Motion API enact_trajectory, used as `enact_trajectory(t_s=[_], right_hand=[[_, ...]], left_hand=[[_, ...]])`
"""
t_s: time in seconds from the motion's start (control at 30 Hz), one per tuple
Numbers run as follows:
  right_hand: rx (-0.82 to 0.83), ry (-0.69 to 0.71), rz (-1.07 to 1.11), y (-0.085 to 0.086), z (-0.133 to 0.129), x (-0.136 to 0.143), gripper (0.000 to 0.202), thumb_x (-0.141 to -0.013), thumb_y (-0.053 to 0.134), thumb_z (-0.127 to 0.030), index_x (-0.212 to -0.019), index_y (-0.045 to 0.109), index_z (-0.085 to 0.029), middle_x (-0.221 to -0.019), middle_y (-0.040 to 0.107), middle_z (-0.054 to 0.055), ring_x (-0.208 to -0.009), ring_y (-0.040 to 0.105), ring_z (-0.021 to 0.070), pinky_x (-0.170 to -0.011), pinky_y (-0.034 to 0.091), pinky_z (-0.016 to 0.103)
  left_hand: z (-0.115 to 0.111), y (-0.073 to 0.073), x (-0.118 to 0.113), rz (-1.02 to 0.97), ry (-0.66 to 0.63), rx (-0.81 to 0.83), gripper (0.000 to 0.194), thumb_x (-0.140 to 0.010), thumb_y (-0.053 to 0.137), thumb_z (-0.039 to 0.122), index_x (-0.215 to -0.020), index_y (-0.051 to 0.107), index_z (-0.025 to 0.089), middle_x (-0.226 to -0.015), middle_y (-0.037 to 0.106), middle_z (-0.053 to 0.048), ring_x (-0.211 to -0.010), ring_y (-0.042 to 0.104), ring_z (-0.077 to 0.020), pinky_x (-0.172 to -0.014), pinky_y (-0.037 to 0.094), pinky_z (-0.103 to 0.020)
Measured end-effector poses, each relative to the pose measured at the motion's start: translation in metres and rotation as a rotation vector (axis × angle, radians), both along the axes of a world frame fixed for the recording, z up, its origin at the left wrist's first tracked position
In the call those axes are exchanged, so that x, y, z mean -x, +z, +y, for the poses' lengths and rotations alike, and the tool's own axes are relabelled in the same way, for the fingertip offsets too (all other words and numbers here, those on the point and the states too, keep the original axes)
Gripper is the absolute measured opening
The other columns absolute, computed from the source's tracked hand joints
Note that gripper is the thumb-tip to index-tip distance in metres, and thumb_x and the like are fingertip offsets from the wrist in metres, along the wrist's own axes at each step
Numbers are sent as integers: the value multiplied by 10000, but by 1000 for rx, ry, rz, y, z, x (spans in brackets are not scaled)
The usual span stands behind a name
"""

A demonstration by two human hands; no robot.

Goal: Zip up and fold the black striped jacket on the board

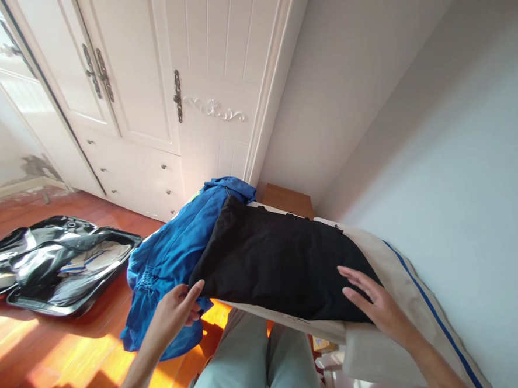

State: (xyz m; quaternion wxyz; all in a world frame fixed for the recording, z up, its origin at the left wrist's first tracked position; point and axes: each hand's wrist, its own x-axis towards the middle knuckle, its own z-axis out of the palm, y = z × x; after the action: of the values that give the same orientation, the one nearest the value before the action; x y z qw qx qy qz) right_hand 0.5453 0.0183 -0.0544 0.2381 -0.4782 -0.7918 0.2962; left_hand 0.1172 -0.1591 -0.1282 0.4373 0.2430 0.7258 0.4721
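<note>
A piece of black cloth (281, 260) lies spread flat across the table, with a few small loop-like tabs along its far edge; its exact kind I cannot make out. At its near left corner, my left hand (181, 306) pinches the fabric between thumb and fingers. My right hand (373, 300) rests on or just over the right end of the cloth, its fingers stretched and apart. Beneath the black cloth and to its right spreads a cream cloth (411, 285) with a blue stripe. A blue jacket-like garment (173, 259) hangs over the table's left end.
An open suitcase (117, 261) with packed items lies on the wooden floor (95, 359) at left. A white wardrobe (210, 138) stands behind the table, with a brown box (287, 198) near its corner. The wall (462, 171) borders the right side.
</note>
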Motion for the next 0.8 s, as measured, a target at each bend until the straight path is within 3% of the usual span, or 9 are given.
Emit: enact_trajectory(t_s=[0.1,0.2,0.33,0.43,0.53,0.6,0.7,0.8], right_hand=[[138,258,-87,6,-20,43,545,-881,630,-550,-1348,623,-269,-1442,557,99,-1347,509,299,-1149,392,499],[240,304,-27,-3,-39,70,492,-887,639,-524,-1302,659,-260,-1389,601,108,-1314,536,297,-1146,388,514],[552,307,388,-48,-69,90,434,-884,658,-520,-1210,692,-235,-1211,695,125,-1081,680,260,-996,526,463],[778,270,627,-88,-92,103,460,-844,707,-530,-1180,687,-218,-1166,710,130,-995,713,262,-943,542,472],[908,191,640,-113,-106,114,530,-766,778,-549,-1164,684,-213,-1172,711,130,-1038,706,297,-982,518,513],[955,176,668,-118,-108,121,535,-749,799,-531,-1172,673,-228,-1189,707,117,-1067,698,307,-997,512,524],[1006,193,813,-115,-103,134,507,-760,808,-440,-1204,651,-253,-1229,699,88,-1119,680,306,-1045,486,546],[1009,146,1028,-111,-85,153,454,-670,860,-325,-1093,700,-287,-1157,735,8,-1130,676,295,-1115,432,554]], left_hand=[[3,-10,-11,-240,196,-95,435,-672,839,480,-807,521,215,-753,721,-71,-727,747,-283,-631,616,-363],[1,-26,-18,-500,395,-273,382,-691,817,253,-910,505,238,-813,719,-19,-781,752,-232,-821,626,-403],[-2,-48,-41,-654,447,-386,162,-801,652,278,-926,553,248,-997,727,-52,-1017,722,-229,-999,568,-432],[3,-53,-71,-707,421,-408,114,-847,598,307,-946,604,251,-1108,713,-66,-1127,679,-225,-1031,549,-413],[18,-41,-97,-812,273,-363,119,-837,659,285,-938,642,223,-1068,724,-82,-1025,712,-227,-977,579,-402],[31,-26,-107,-841,239,-354,155,-820,709,252,-959,662,203,-1004,735,-77,-890,729,-210,-865,618,-363],[52,2,-112,-826,302,-363,169,-818,722,201,-979,671,181,-899,742,-49,-687,703,-164,-652,621,-285],[70,27,-113,-811,378,-385,104,-843,667,126,-945,671,143,-819,737,-46,-586,674,-135,-569,604,-248]])
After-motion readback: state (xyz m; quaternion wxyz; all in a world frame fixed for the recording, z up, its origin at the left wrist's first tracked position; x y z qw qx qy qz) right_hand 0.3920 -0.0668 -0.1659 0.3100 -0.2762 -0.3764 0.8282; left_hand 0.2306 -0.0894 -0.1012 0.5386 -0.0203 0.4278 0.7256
